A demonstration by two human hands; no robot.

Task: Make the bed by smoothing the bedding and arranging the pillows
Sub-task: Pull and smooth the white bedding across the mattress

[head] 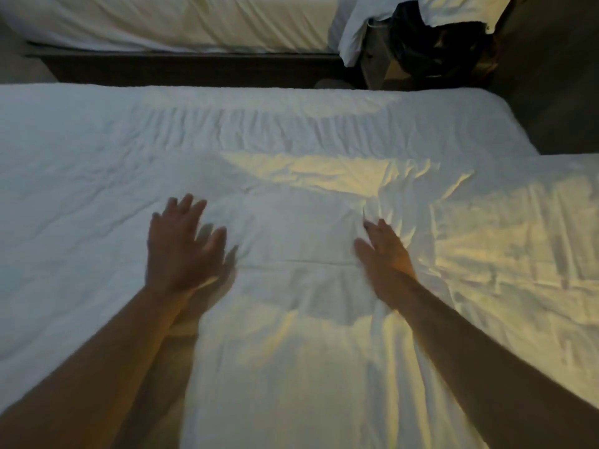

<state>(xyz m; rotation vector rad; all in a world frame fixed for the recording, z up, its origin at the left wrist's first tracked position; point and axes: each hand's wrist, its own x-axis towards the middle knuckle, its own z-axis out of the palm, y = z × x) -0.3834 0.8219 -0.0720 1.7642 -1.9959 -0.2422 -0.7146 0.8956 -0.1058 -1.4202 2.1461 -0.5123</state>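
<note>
A white bed [97, 176] fills most of the head view, its cover wrinkled and creased. A flat white pillow [291, 319] lies in the middle of it, running toward me. My left hand [181, 244] hovers or rests flat at the pillow's left edge, fingers spread and straight. My right hand [384, 251] lies flat on the pillow's right edge, fingers straight, beside a bunch of creases [398, 186] in the sheet. Neither hand holds anything.
A second bed [168, 21] with white bedding stands across a dark gap [181, 68] at the top. A dark bag or heap [434, 43] sits between the beds at the top right. The near bed's far right corner [505, 118] drops to dark floor.
</note>
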